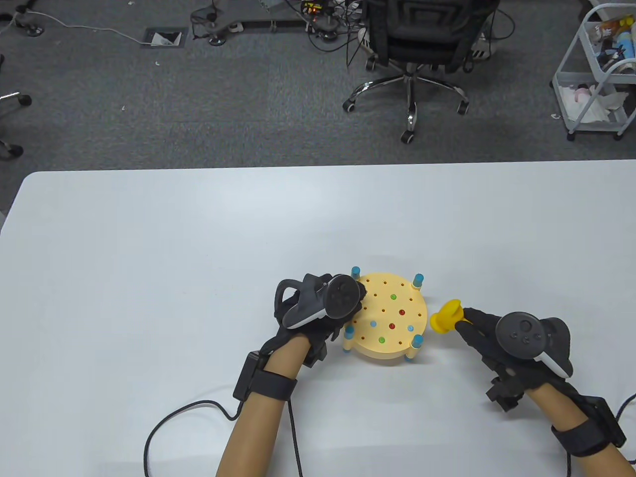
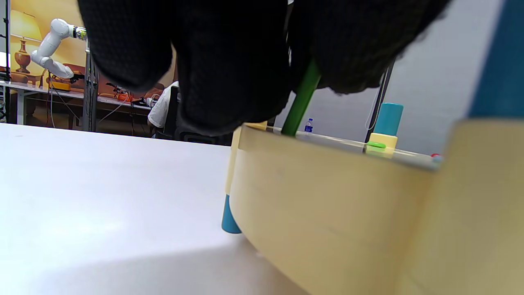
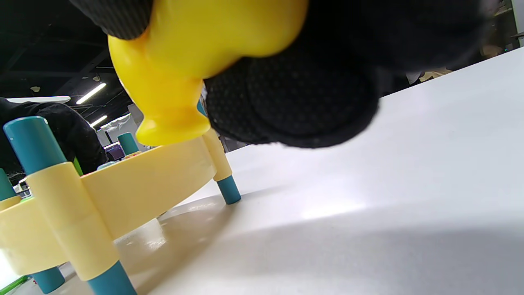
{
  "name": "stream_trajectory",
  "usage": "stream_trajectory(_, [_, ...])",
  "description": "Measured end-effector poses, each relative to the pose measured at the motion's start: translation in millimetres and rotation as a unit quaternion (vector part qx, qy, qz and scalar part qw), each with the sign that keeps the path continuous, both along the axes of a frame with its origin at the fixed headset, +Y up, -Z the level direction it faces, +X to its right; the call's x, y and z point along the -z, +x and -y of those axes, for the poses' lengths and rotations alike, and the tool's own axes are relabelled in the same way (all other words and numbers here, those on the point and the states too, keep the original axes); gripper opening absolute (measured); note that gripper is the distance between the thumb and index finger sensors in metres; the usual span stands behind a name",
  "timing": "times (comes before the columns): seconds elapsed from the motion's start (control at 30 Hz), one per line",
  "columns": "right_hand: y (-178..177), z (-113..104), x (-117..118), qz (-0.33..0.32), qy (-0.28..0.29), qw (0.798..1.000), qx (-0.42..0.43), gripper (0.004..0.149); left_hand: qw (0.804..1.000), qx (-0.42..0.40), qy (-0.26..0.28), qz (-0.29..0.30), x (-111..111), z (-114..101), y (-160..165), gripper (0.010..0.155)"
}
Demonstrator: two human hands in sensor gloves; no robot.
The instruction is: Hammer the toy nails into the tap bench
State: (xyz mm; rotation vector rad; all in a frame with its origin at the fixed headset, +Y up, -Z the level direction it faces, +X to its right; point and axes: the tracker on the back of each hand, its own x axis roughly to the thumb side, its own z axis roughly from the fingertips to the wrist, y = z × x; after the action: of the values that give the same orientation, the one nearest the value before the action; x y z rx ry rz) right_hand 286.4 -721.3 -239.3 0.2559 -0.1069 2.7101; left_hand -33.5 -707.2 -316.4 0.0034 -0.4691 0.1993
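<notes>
A round yellow tap bench (image 1: pixel 392 318) on blue legs stands on the white table, with several red, green and blue nail heads sunk in its top. My left hand (image 1: pixel 343 303) is at the bench's left edge. In the left wrist view its fingers (image 2: pixel 229 61) pinch a green nail (image 2: pixel 302 100) that stands tilted in a hole at the bench rim (image 2: pixel 327 184). My right hand (image 1: pixel 477 328) is just right of the bench and grips a yellow toy hammer (image 1: pixel 446 315). The hammer head (image 3: pixel 184 73) hovers beside the bench rim (image 3: pixel 143 176).
The table's far edge (image 1: pixel 318 166) lies well behind the bench. An office chair (image 1: pixel 412 54) and a wire cart (image 1: pixel 596 74) stand on the floor beyond. Cables (image 1: pixel 198 412) trail from my wrists near the front edge.
</notes>
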Motion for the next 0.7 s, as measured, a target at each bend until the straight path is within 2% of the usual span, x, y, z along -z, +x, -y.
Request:
stream_trajectory(0.37, [-2.8, 1.9, -0.8, -0.004, -0.001, 1.000, -0.003, 0.067, 1.000, 0.009, 0.023, -0.006, -4.5, 2.8, -1.6, 0.036])
stream_trajectory(0.43, [-2.6, 2.0, -0.9, -0.005, 0.000, 1.000, -0.002, 0.066, 0.999, 0.020, 0.031, -0.008, -6.6, 0.5, -4.1, 0.043])
stream_trajectory(0.5, [-2.2, 2.1, -0.7, -0.004, 0.000, 1.000, 0.000, 0.067, 0.999, 0.021, 0.033, -0.009, -9.9, -3.7, -10.7, 0.055])
stream_trajectory(0.6, [-1.6, 2.1, -0.5, -0.003, 0.000, 1.000, 0.003, 0.067, 0.999, -0.017, 0.040, -0.010, -21.6, -13.0, -26.4, 0.055])
stream_trajectory(0.7, [-1.6, -0.3, -0.4, -0.002, 0.001, 1.000, 0.010, 0.067, 0.998, -0.048, 0.041, -0.002, -43.8, -14.5, -40.2, 0.057])
